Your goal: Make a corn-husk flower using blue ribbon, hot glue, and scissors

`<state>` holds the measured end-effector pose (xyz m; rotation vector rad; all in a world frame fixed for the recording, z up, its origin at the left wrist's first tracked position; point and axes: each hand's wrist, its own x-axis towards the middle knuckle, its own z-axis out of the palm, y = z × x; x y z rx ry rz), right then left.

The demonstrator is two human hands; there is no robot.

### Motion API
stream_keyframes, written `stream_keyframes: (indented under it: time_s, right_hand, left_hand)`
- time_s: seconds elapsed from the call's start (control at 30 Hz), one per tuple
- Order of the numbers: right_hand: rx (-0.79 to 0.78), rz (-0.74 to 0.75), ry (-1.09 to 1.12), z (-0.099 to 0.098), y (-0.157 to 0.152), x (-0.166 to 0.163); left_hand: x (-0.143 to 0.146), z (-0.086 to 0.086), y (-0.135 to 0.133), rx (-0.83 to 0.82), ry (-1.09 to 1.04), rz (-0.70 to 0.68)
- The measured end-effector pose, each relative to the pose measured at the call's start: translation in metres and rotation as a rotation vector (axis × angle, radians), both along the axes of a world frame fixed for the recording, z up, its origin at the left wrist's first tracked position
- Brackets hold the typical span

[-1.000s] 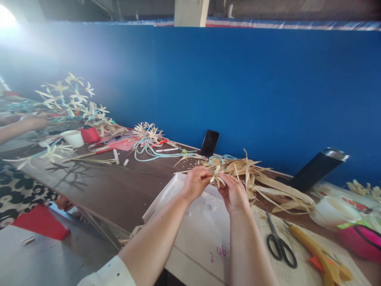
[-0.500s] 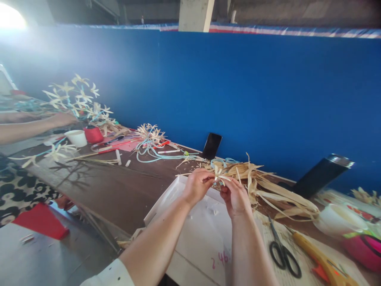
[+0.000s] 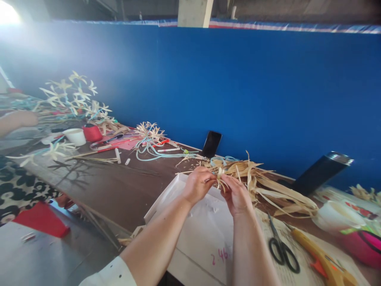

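Observation:
Above a white box lid point(image 3: 190, 234), both my hands pinch a small pale flower made of dried husk strips point(image 3: 220, 178). My left hand point(image 3: 200, 183) grips it from the left with thumb and forefinger. From the right, my right hand point(image 3: 236, 194) closes its fingertips on the thin petals. Part of the flower is hidden behind the fingers. Just beyond and to the right of my hands lies a heap of dried corn husks point(image 3: 268, 188).
Scissors point(image 3: 282, 248) and a yellow glue gun point(image 3: 321, 254) lie at the right. A black bottle point(image 3: 321, 174) leans there, and a phone point(image 3: 212, 143) stands against the blue partition. Husk flowers point(image 3: 79, 97) and a co-worker's hand point(image 3: 22, 118) are at the left.
My fingers have shifted slightly on the flower, and its petals now point more downward. The co-worker's hand at the left has drawn back leftward.

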<state>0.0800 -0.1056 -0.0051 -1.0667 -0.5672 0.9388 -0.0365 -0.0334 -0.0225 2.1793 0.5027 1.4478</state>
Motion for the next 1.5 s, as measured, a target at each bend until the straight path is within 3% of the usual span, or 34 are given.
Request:
stream_keyframes:
  time_s: [0.6,0.83,1.17,1.5]
  right_hand:
    - [-0.010,0.006,-0.045,0.001,0.001,-0.001]
    - [0.012,-0.113,-0.019,0.000,0.003,-0.001]
    - [-0.003,0.014,-0.172,-0.004,0.004,-0.009]
    - [0.039,-0.156,-0.320,-0.004,0.010,-0.017]
  left_hand:
    - [0.002,-0.003,-0.001,-0.032,-0.042,0.051]
    - [0.005,-0.003,0.002,-0.094,-0.125,0.069]
    - [0.006,-0.002,0.003,-0.089,-0.161,0.117]
    - [0.005,-0.001,0.000,-0.047,-0.099,0.142]
